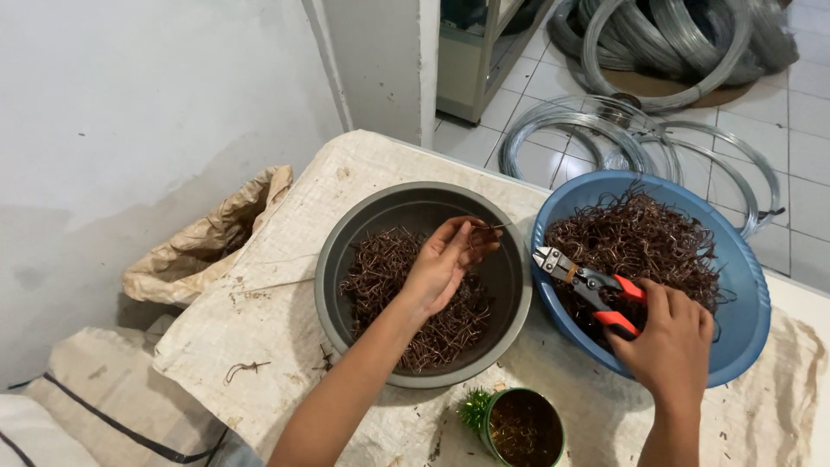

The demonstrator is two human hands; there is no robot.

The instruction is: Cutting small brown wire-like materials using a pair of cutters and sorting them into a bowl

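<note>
A sack-cloth-covered table (285,285) filled the near ground, with coils of grey wire (666,43) on the tiled floor at the far right and a crumpled paper sack (203,246) slumped against the wall at the left; on the cloth sat a grey basin (346,251) left of centre and a blue basin (748,285) touching it on the right, each holding a tangle of short rusty-brown wire pieces (640,238); a small green tin (523,428) stood near the front edge, between the arms. The left hand (441,268) hovered over the grey basin, thumb and fingertips pinched on one thin wire piece (488,229) raised just above the heap; the right hand (670,346) was clenched around the red handles of a pair of cutters (588,285), whose jaws pointed toward the pinched piece, near it but apart. To do this well, I judged the piece should be held steady and clear of the heap so that only it meets the blades; the pinching fingers should stay well back from the cutting edge, and the handles should be squeezed only once the wire sits squarely in the jaws.
</note>
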